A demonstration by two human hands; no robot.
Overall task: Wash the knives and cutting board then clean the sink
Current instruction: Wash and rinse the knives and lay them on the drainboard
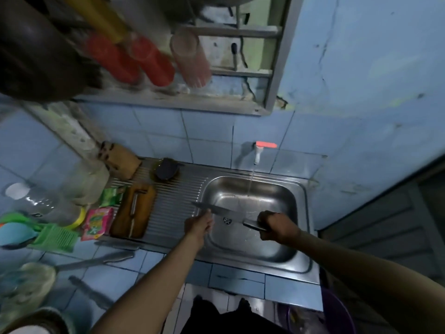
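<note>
A large knife (218,210) lies level over the steel sink (301,189), blade pointing left. My right hand (274,225) grips its dark handle. My left hand (198,224) touches the blade from below near its middle; its finger pose is blurred. A thin stream of water falls from the white tap with an orange handle (258,150) into the basin behind the knife. A wooden cutting board (125,213) lies on the ribbed drainboard with a smaller knife (133,208) on top. Two more knives (96,261) (89,291) lie on the tiled counter at the left.
A dark sponge in a dish (166,169) sits at the back of the drainboard. Soap packets (97,222), a green dustpan-like tool (53,235), plastic bottles and cups crowd the left counter. A purple basin (337,312) stands on the floor at the lower right.
</note>
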